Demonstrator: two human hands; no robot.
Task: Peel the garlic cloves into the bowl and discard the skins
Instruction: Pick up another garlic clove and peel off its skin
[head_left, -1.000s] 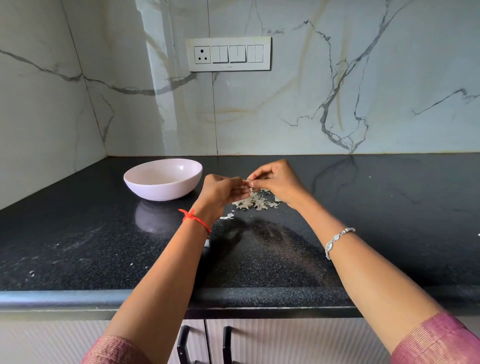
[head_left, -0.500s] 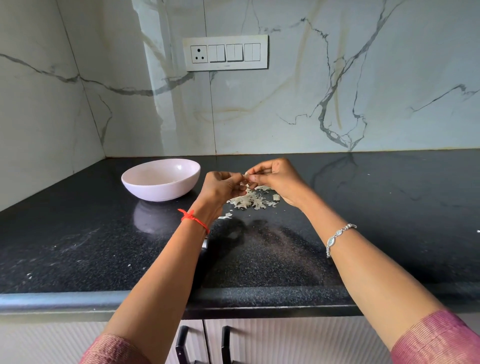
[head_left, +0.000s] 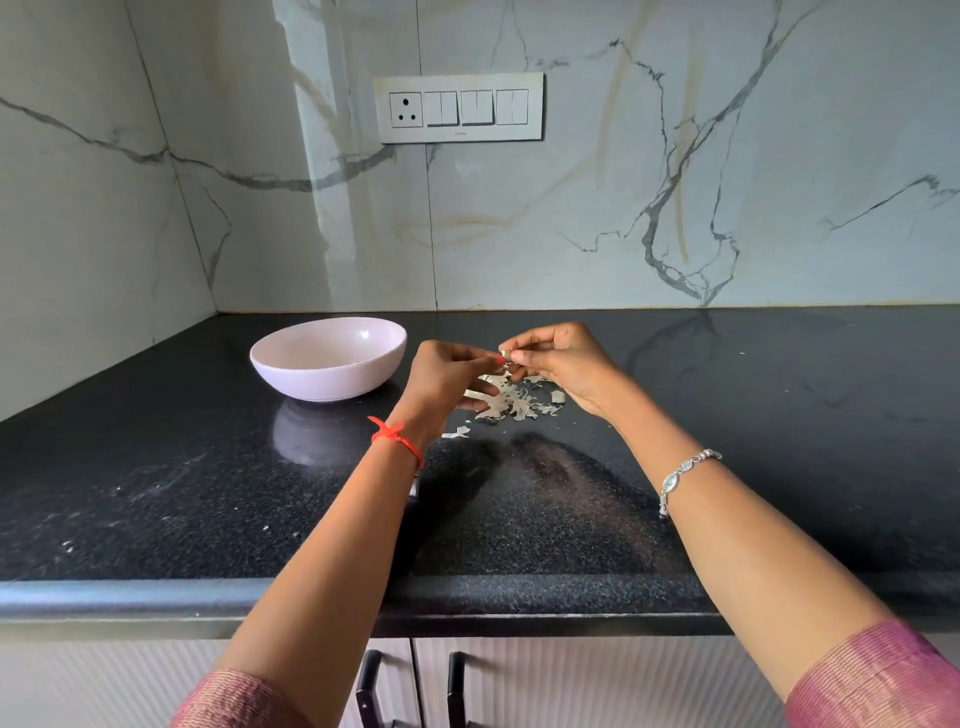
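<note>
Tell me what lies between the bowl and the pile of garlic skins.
Head view: the left hand, over bare black counter, comes between bowl and skins.

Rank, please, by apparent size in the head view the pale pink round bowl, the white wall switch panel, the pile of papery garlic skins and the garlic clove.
1. pale pink round bowl, white wall switch panel: alike, panel farther, so unranked.
2. pile of papery garlic skins.
3. garlic clove.
</note>
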